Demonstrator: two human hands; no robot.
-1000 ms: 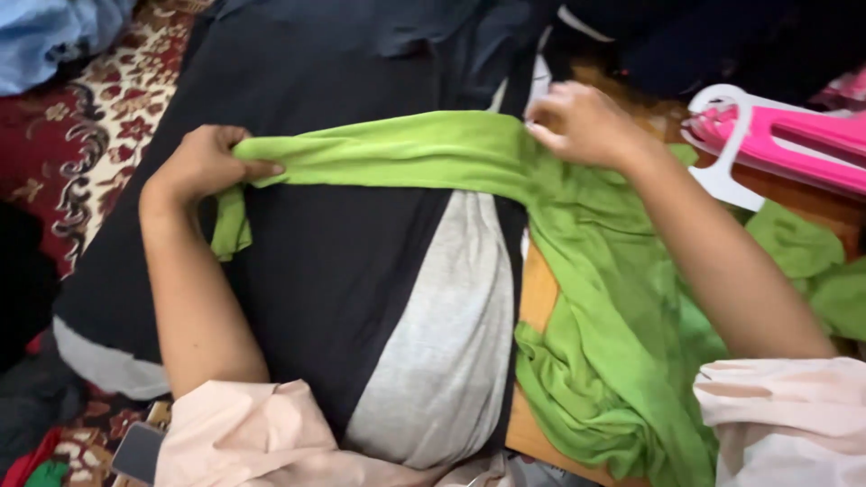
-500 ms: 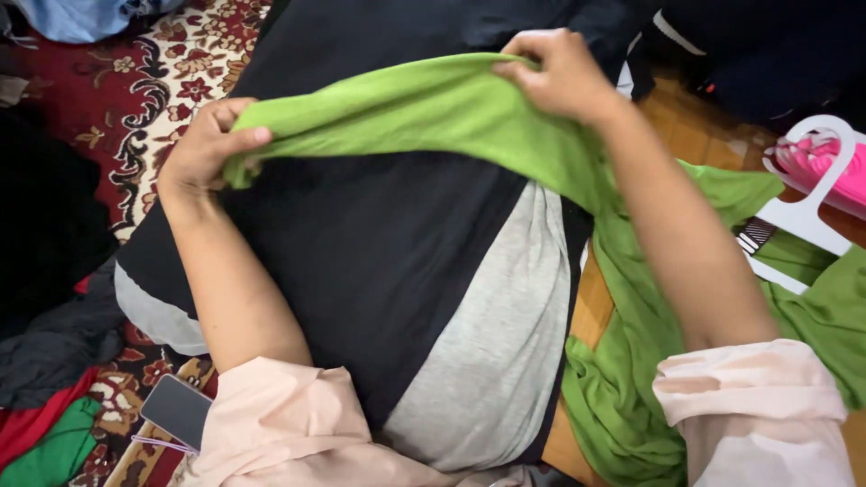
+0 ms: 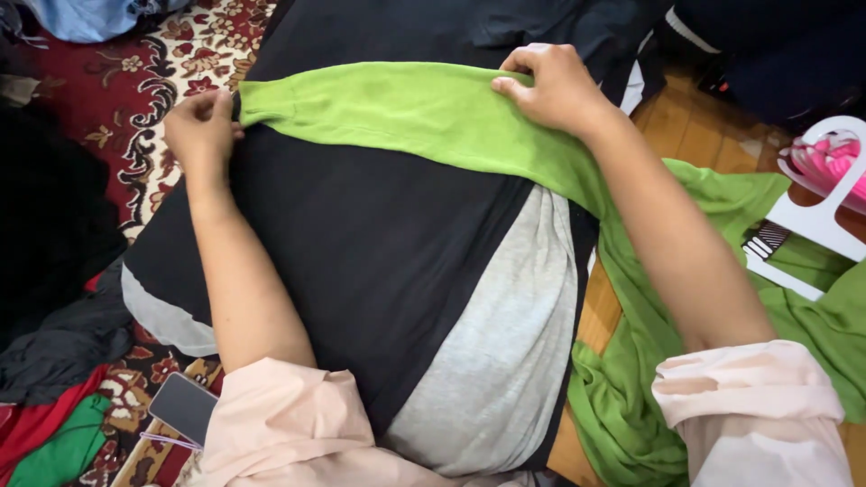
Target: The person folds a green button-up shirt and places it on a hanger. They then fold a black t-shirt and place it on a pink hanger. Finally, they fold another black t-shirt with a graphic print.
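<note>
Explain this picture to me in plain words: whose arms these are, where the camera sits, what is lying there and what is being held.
There is no machine here. The camera sits on a person's head and looks down at their own two bare arms. The left hand grips the cuff end of a green sleeve; the right hand pinches the same sleeve farther along, holding it stretched flat. It lies across a black and grey garment. The rest of the green cloth trails to the right. A patterned red rug, a phone and a white hanger lie around.

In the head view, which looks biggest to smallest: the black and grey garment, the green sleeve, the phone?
1. Black and grey garment
2. Green sleeve, stretched between left hand and right hand
3. Phone, partly hidden
</note>
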